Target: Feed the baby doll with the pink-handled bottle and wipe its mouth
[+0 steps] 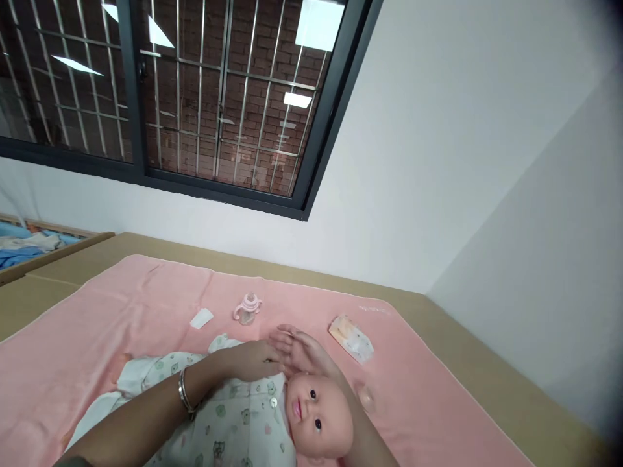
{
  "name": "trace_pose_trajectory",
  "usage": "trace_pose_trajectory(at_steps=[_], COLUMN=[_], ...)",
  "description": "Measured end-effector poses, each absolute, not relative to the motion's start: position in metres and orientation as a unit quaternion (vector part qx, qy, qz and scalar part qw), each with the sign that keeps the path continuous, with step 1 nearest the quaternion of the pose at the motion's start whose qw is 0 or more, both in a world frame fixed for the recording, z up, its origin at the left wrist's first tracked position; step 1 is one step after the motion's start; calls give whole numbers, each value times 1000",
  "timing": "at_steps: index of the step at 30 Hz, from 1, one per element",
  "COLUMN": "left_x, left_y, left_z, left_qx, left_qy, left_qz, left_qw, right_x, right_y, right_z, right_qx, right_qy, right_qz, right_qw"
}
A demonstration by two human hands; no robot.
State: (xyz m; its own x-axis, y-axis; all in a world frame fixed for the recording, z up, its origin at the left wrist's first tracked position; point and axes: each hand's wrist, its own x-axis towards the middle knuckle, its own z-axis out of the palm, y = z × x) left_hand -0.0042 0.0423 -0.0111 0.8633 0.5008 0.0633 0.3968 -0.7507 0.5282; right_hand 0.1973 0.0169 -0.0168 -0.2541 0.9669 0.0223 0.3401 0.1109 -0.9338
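Pink blanket (97, 337) under doll (253, 421), both hands (272, 357) at its far shoulder

Blanket (97, 337): spread on the surface (462, 350). Doll (272, 421): lying on the blanket, near edge. Left hand (253, 360) and right hand (302, 353): touching each other, just behind the doll's head. Bottle (247, 308): behind the hands. Wipe (201, 318): left of the bottle. Packet (351, 337): right of the hands. Window (195, 97): in the wall behind the surface.
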Motion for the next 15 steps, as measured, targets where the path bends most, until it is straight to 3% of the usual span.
trace_pose_trajectory(at_steps=[5,8,12,15], left_x=[3,6,3,-15], left_y=[43,38,8,-39], left_z=[-8,0,29,71], left_qx=[928,925,915,909], left_qy=[251,265,305,294], left_qz=[59,59,100,210], left_qw=[270,268,245,207], right_x=[246,266,284,300], right_y=[-38,-73,-103,-124], right_z=[-10,-25,-23,3], right_qx=[-536,-565,-572,-646], right_qy=[-537,-455,-489,-518], right_qz=[566,582,532,353], right_qw=[323,368,389,435])
